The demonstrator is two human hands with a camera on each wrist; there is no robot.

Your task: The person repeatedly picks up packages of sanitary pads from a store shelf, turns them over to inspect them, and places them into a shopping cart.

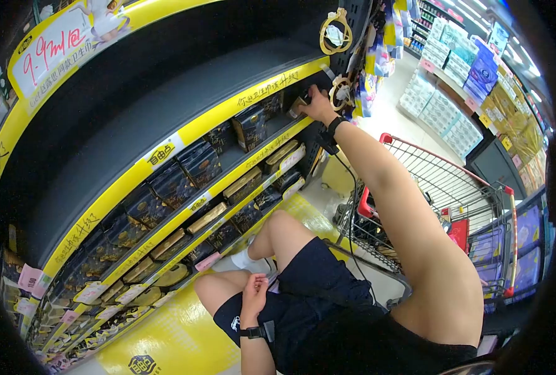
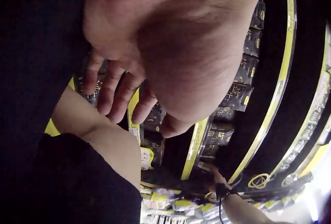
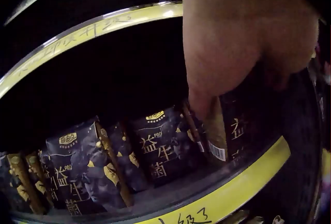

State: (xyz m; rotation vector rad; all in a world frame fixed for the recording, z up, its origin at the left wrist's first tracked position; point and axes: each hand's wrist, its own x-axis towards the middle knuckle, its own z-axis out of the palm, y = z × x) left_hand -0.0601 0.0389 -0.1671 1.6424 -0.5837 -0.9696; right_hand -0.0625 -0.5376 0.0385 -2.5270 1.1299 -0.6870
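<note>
At the right end of a shelf, my right hand (image 1: 319, 106) grips a dark package with a gold side (image 1: 298, 106). In the right wrist view the hand (image 3: 232, 43) reaches down over that package (image 3: 237, 133), which stands upright by the shelf's end; some fingers are hidden. Similar black packages (image 3: 164, 149) stand to its left, behind the yellow shelf edge (image 3: 232, 185). Low by the lap, my left hand (image 1: 254, 300) holds nothing. Its fingers hang loosely bent in the left wrist view, the palm (image 2: 181, 53) filling the upper part.
Shelf rows with yellow edge strips (image 1: 222, 112) run down to the left. Behind the right arm stands a wire shopping cart (image 1: 440, 181), with a cable hanging before it. Stacked white packs (image 1: 440, 109) are across the aisle. Bent knees (image 1: 290, 234) are close to the lower shelves.
</note>
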